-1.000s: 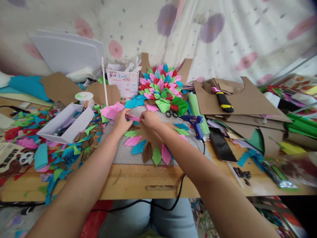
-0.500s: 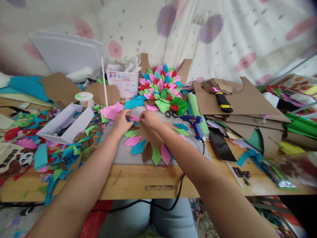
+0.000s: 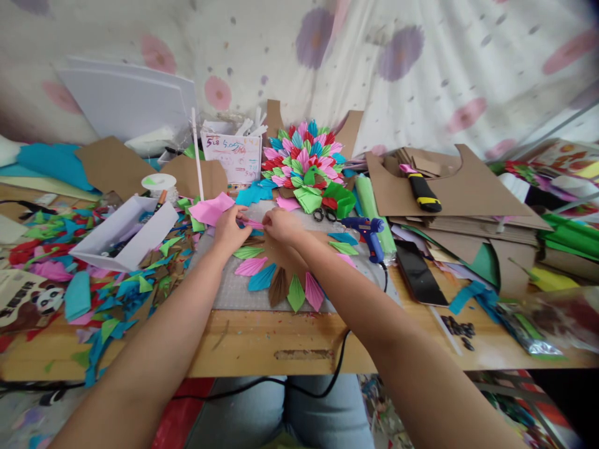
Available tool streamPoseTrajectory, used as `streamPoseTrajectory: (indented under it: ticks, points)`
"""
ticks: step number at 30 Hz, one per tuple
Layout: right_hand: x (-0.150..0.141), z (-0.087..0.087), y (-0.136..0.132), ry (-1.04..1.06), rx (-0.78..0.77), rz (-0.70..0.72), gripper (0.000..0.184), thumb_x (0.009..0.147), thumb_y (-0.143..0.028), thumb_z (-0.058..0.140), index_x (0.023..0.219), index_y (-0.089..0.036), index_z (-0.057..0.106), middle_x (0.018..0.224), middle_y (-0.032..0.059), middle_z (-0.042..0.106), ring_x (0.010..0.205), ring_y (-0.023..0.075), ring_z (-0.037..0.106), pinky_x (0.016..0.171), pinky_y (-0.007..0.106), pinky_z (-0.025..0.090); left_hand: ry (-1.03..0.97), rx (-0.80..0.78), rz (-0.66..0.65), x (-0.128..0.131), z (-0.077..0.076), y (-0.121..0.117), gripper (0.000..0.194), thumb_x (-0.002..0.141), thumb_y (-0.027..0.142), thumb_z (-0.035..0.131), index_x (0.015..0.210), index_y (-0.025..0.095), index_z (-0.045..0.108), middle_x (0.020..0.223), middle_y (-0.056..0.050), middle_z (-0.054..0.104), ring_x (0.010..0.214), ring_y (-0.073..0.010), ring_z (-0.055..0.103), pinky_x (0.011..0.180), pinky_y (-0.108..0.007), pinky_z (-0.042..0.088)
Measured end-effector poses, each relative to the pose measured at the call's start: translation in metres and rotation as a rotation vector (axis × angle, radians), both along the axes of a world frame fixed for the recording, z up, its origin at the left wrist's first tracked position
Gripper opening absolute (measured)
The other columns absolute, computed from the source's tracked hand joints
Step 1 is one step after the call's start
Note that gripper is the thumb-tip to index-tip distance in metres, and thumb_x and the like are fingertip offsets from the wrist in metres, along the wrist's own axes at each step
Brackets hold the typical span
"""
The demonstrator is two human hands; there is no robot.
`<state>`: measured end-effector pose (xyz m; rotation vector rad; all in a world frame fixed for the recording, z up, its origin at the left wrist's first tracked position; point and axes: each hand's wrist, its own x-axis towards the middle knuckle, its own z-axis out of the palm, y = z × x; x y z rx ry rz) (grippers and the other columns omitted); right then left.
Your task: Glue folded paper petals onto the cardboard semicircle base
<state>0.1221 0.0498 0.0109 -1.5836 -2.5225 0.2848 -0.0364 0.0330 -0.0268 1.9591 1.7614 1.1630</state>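
Right side of the wooden desk (image 3: pixel 281 337) has a black smartphone (image 3: pixel 418 272) lying at an angle, plus a messy pile of brown cardboard sheets (image 3: pixel 468 196) with a chunky black-and-yellow handled tool (image 3: pixel 423 192) on top. Closer to the front edge there's a little bunch of small shiny dark pieces (image 3: pixel 461 327). Over left, a long white open-topped box (image 3: pixel 147 243) and a cream packet with a panda (image 3: pixel 28 302) on it. Big flat white boards (image 3: pixel 126 100) stand at the back, in front of a white flower-print cloth (image 3: pixel 248 31).
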Motion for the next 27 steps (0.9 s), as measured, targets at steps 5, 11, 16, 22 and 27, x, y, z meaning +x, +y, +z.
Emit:
streamPoseTrajectory:
  ticks: [5,11,16,22,27]
  points:
    - [0.0,-0.004,0.002,0.011,0.023,0.027,0.026,0.083,-0.017,0.046,0.098,-0.018,0.067,0.106,0.0087,0.064,0.102,0.0207,0.056,0.084,0.029,0.044,-0.003,-0.022,0.022,0.001,0.002,-0.001,0.039,0.065,0.013,0.055,0.103,0.02,0.055,0.084,-0.002,0.064,0.086,-0.0188,0.06,0.084,-0.032,0.046]
    - [-0.003,-0.003,0.004,-0.017,-0.009,0.014,0.027,0.081,-0.017,0.048,0.099,-0.019,0.068,0.108,0.0094,0.065,0.099,0.0232,0.058,0.082,0.032,0.046,-0.009,-0.003,0.016,-0.001,-0.003,0.003,0.04,0.062,0.012,0.057,0.102,0.021,0.056,0.083,-0.002,0.064,0.086,-0.0202,0.06,0.083,-0.033,0.045]
    - [-0.005,0.001,0.005,-0.048,-0.032,0.005,0.025,0.078,-0.019,0.055,0.099,-0.019,0.069,0.109,0.0092,0.065,0.098,0.0238,0.06,0.082,0.03,0.046,-0.042,-0.003,0.022,-0.001,-0.005,0.004,0.04,0.061,0.011,0.056,0.101,0.021,0.057,0.081,-0.001,0.064,0.083,-0.0204,0.06,0.081,-0.034,0.046]
    - [-0.004,-0.005,-0.002,0.004,0.0,-0.007,0.025,0.081,-0.017,0.05,0.099,-0.018,0.067,0.108,0.0088,0.064,0.099,0.0218,0.059,0.082,0.029,0.045,-0.156,0.145,0.104,-0.003,0.0,0.001,0.038,0.062,0.006,0.049,0.097,0.019,0.058,0.08,-0.001,0.064,0.081,-0.0181,0.058,0.079,-0.032,0.045]
    - [-0.003,-0.012,-0.006,0.073,0.061,-0.026,0.029,0.084,-0.016,0.042,0.102,-0.017,0.065,0.107,0.0086,0.063,0.098,0.0203,0.058,0.081,0.028,0.045,-0.2,0.181,0.191,-0.003,0.004,-0.001,0.037,0.061,0.002,0.047,0.092,0.019,0.059,0.076,0.001,0.062,0.077,-0.0156,0.058,0.076,-0.029,0.045]
